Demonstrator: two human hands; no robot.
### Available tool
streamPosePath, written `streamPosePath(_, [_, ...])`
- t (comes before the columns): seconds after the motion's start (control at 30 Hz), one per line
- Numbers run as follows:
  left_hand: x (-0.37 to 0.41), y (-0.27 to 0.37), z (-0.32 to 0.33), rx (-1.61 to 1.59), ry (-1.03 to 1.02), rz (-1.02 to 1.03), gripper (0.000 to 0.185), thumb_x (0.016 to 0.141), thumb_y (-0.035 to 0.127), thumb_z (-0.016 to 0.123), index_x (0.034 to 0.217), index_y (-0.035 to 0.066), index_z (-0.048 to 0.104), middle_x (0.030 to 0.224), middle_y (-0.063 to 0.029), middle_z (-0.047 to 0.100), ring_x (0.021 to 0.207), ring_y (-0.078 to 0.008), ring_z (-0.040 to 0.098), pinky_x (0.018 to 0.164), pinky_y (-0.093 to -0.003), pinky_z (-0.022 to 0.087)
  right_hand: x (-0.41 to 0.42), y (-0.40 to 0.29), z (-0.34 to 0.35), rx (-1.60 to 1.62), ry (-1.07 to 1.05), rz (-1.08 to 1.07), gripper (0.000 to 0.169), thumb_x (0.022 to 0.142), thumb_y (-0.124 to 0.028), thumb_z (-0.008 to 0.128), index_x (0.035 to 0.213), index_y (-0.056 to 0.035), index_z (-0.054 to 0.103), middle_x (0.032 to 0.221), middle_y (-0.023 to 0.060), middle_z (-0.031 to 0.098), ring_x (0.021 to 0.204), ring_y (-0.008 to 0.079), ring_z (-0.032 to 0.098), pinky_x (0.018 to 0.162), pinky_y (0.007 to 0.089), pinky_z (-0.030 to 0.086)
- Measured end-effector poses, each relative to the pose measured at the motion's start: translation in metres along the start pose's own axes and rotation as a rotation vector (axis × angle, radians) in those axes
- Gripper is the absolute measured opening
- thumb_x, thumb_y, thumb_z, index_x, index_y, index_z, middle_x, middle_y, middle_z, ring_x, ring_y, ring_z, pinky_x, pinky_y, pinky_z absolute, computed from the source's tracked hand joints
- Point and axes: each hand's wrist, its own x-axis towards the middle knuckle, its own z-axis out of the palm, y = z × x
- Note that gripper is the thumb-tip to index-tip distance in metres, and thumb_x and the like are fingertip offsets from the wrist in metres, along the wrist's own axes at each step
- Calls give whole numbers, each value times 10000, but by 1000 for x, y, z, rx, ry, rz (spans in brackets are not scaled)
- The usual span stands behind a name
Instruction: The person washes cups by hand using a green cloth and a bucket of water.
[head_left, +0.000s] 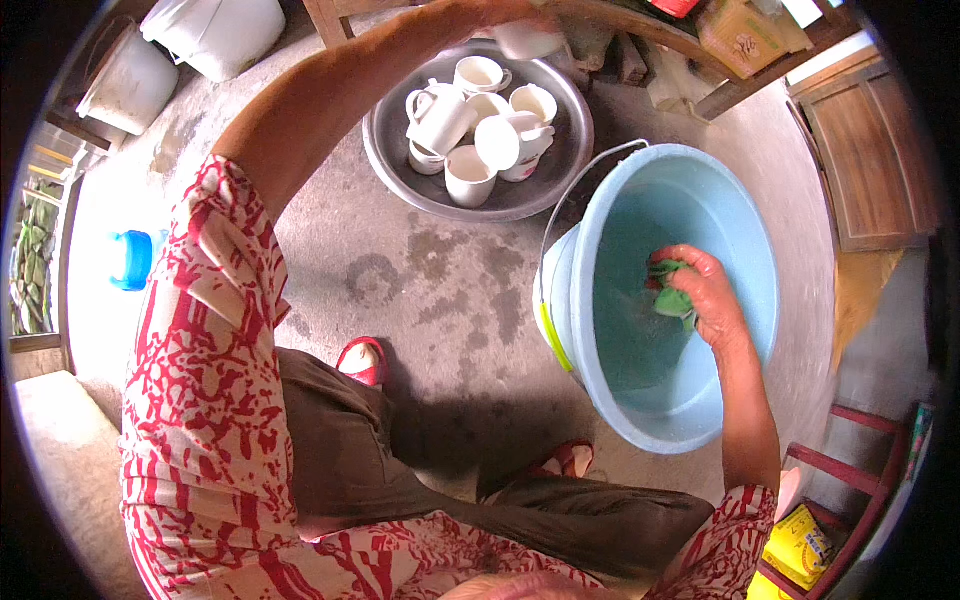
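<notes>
My right hand (701, 292) grips a wet green cloth (673, 300) inside a light-blue plastic bucket (757, 225) with water in it. The bucket has a wire handle with a yellow-green grip (553, 337). My left hand (510, 11) reaches to the top edge of the view, blurred and partly cut off. It holds a white mug (529, 39) over the far rim of a round metal basin (480, 214). Several white mugs are heaped in the basin; one (470, 176) stands at the near side, another (442, 124) lies tilted on the pile.
White buckets (214, 37) stand at the upper left. A wooden bench or table (720, 97) holds a cardboard box (750, 37) at the upper right. A blue-capped container (131, 260) is left of my arm. A red frame (862, 465) and yellow packets (799, 547) lie lower right. The concrete floor (450, 300) has wet patches.
</notes>
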Motion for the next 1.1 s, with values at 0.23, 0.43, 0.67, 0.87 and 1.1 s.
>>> streamPosePath(0.23, [-16,-109,-7,1031,326,1,546,613,360,774,1041,54,632,890,-137,645,855,-269,623,747,-413,512,-6,9,17,-772,66,-225,234,752,0,525,938,22,664,909,217,672,864,371,646,806,386,500])
streamPosePath(0.43, [-25,-115,-1,1103,-136,-276,720,579,312,817,1217,87,570,1169,-187,565,1121,-373,539,900,-465,507,-14,12,13,-1044,42,-233,313,755,-23,555,1059,-9,628,1037,215,606,989,412,586,869,456,473])
streamPosePath(0.67, [-18,-154,18,1062,-78,-69,880,531,400,843,1291,97,519,1190,-222,546,1095,-383,548,929,-465,476,-15,24,-13,-1348,-20,5,660,725,-37,606,1362,-63,433,1174,229,533,1075,403,542,916,444,460])
streamPosePath(0.87, [-11,-120,8,867,-164,-194,892,561,416,837,1325,106,496,1198,-228,547,1089,-374,551,927,-465,470,-9,49,-13,-1458,-312,272,643,726,-238,727,1301,-62,500,1097,225,624,1009,378,611,838,459,509])
streamPosePath(1.1, [-8,-211,-48,751,-182,17,840,692,479,793,1358,92,457,979,-215,685,835,-296,694,751,-435,568,17,65,19,-1655,-609,314,425,721,-252,700,1069,-11,656,1079,220,648,966,333,647,789,454,529])
